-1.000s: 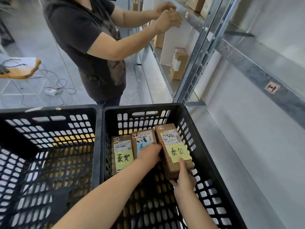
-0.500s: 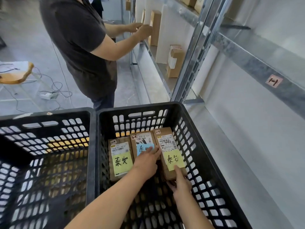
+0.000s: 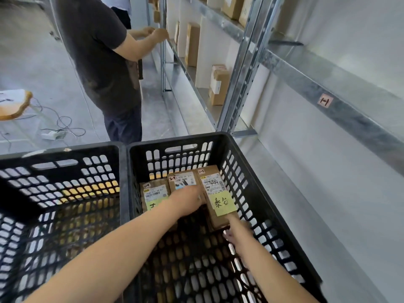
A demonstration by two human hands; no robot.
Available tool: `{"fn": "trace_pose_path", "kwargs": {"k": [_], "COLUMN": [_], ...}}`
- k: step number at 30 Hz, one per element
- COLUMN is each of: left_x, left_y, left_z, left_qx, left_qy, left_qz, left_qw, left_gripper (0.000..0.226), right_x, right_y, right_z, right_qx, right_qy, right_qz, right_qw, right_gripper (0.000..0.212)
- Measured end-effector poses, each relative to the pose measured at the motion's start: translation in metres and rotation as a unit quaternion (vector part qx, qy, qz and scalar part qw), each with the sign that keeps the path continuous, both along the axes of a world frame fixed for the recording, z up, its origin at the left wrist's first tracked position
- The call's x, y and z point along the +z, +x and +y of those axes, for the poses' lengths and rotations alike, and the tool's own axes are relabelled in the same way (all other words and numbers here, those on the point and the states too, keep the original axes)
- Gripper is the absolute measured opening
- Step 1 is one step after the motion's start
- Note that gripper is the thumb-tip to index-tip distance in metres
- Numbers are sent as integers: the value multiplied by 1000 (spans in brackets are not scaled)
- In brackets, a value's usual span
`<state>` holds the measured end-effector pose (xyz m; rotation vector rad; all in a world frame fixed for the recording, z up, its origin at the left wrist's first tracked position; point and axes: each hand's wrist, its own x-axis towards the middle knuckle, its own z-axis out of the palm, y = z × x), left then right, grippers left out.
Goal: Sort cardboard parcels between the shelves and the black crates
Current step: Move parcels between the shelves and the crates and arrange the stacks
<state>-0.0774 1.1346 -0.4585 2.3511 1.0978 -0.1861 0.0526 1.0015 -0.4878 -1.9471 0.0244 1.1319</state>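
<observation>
Three cardboard parcels lie side by side at the far end of the right black crate (image 3: 175, 139). The left parcel (image 3: 154, 192) and the right parcel (image 3: 215, 189) carry yellow notes. My left hand (image 3: 188, 201) lies over the near half of the middle parcel (image 3: 182, 179), fingers curled down at its right edge. My right hand (image 3: 237, 230) grips the near end of the right parcel, fingers under it. The left black crate (image 3: 65, 150) stands against the right one and holds no parcel that I can see.
Metal shelves (image 3: 190, 77) run along the right, with upright parcels (image 3: 219, 86) on them; the nearest bay is bare. Another person (image 3: 102, 62) stands just beyond the crates, hands at the shelf. A stool (image 3: 13, 106) and cables (image 3: 63, 127) are on the floor to the left.
The right parcel, lifted a second ago, now lies lower beside the others. My left hand slid further over the middle parcel. The other person's hands dropped to a lower shelf.
</observation>
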Motion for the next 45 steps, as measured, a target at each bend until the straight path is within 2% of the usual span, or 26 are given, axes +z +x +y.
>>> {"fn": "trace_pose_path", "kwargs": {"k": [2,3,6,10,13,17,22,26,29,35,40,45], "left_x": [18,28,61,97,118,142,155,158,158,178,206,215], "left_y": [-12,-18,-37,-61,-74,-87,-104,-121,-129,-135,-146,-179], "left_z": [-1,-4,-21,-55,-82,-124,-184,-227,-260,-303,-331,-371], "left_qx": [23,30,46,62,40,50,68,102,102,58,21,-43], "left_qy": [17,30,94,151,204,261,273,288,291,299,302,250], "left_qz": [-34,-41,-48,-91,-99,-134,-147,-184,-175,-181,-219,-216], "left_qw": [999,998,993,982,973,955,948,934,935,935,928,943], "left_gripper": [50,48,44,42,52,63,65,63,63,68,67,66], "right_x": [23,36,79,129,160,185,196,198,205,232,254,264], "right_y": [8,10,12,3,-11,-25,-37,-43,-50,-69,-91,-128], "right_z": [-6,-9,-14,-21,-37,-66,-111,-148,-178,-237,-284,-343], "right_qx": [124,196,355,425,467,460,453,460,444,429,384,344], "right_qy": [-2,3,29,79,97,103,121,143,156,137,121,77], "right_qz": [-88,-133,-280,-406,-467,-568,-591,-602,-623,-640,-667,-677], "right_qw": [988,972,891,805,745,674,656,637,625,622,627,646], "right_gripper": [21,19,13,22,32,40,37,40,43,57,57,53]}}
